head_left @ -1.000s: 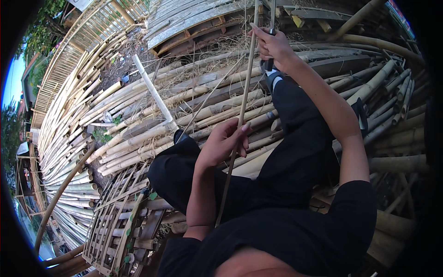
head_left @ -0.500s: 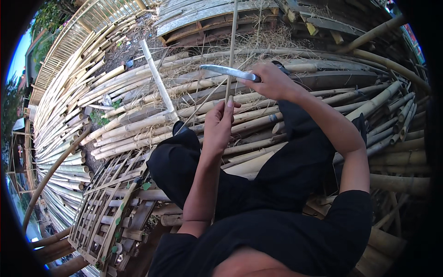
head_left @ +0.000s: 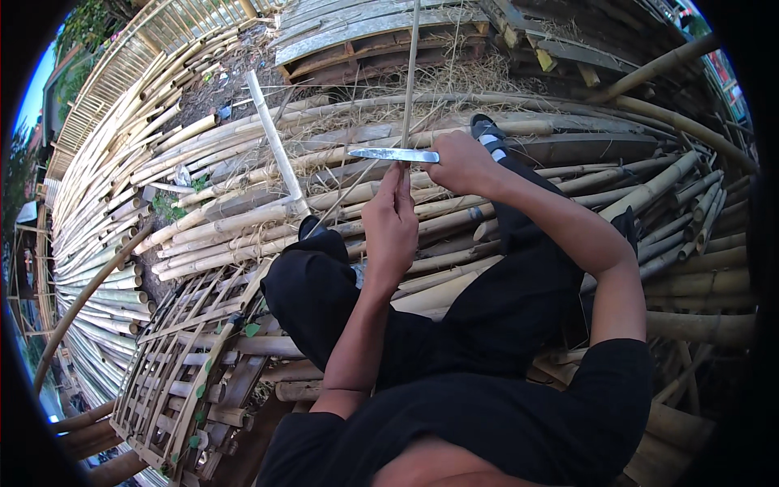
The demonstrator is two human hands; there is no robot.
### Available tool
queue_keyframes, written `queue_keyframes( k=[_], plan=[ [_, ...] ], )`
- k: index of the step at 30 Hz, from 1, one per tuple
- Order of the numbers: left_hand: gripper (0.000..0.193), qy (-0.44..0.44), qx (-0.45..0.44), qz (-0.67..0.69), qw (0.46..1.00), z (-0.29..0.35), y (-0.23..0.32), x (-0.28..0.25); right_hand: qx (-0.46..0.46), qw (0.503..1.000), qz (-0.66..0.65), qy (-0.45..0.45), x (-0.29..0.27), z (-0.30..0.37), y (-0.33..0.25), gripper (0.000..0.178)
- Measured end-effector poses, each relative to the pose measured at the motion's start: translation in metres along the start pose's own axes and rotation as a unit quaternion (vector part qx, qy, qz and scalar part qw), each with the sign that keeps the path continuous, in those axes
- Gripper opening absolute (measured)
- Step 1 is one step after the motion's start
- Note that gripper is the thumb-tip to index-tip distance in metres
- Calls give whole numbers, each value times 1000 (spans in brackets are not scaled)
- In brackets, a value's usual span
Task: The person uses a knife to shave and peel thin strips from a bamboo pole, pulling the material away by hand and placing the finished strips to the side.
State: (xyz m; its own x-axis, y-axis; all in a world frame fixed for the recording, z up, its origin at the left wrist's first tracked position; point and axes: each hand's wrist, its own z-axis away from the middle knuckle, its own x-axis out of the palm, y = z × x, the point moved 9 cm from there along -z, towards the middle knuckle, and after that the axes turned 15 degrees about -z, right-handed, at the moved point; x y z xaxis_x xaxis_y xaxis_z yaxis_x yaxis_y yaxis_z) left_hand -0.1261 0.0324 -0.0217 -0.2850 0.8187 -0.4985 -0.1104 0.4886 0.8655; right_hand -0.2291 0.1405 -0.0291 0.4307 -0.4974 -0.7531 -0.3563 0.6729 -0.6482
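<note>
A long thin bamboo strip (head_left: 411,73) stands away from me, running up past the top of the view. My left hand (head_left: 390,223) is closed on its near end, fingers pinched together. In my right hand (head_left: 464,166) is a knife (head_left: 393,154), gripped by its handle, which the fist hides. Its pale metal blade points left and lies across the strip, just beyond my left fingertips. Whether the edge bites into the strip I cannot tell.
Bamboo poles (head_left: 243,219) lie in layers under and ahead of my legs. A split bamboo length (head_left: 276,142) leans near my left foot. Wooden pallets (head_left: 381,40) stand beyond. A slatted bamboo frame (head_left: 182,381) is at lower left, and a stack of poles (head_left: 698,284) at right.
The knife has come down the strip toward my left fingers, and its blade has turned flatter, nearly level. My right hand moved nearer with it. The left hand still pinches the strip.
</note>
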Motion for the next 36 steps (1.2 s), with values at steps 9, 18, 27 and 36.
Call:
queue_keyframes(
  k=[9,18,27,36],
  plan=[
    [33,20,23,-88,996,2,2,-3,-20,999,49,-5,4,-23,7,22],
    [31,59,32,-115,991,-1,7,-13,-14,998,63,-20,2,-44,9,22],
    [33,30,45,-109,993,15,8,-16,157,963,-23,217,-122,-68,107,41],
    [30,47,32,-77,995,8,9,-16,56,997,-38,24,-51,-41,20,39]
  ],
)
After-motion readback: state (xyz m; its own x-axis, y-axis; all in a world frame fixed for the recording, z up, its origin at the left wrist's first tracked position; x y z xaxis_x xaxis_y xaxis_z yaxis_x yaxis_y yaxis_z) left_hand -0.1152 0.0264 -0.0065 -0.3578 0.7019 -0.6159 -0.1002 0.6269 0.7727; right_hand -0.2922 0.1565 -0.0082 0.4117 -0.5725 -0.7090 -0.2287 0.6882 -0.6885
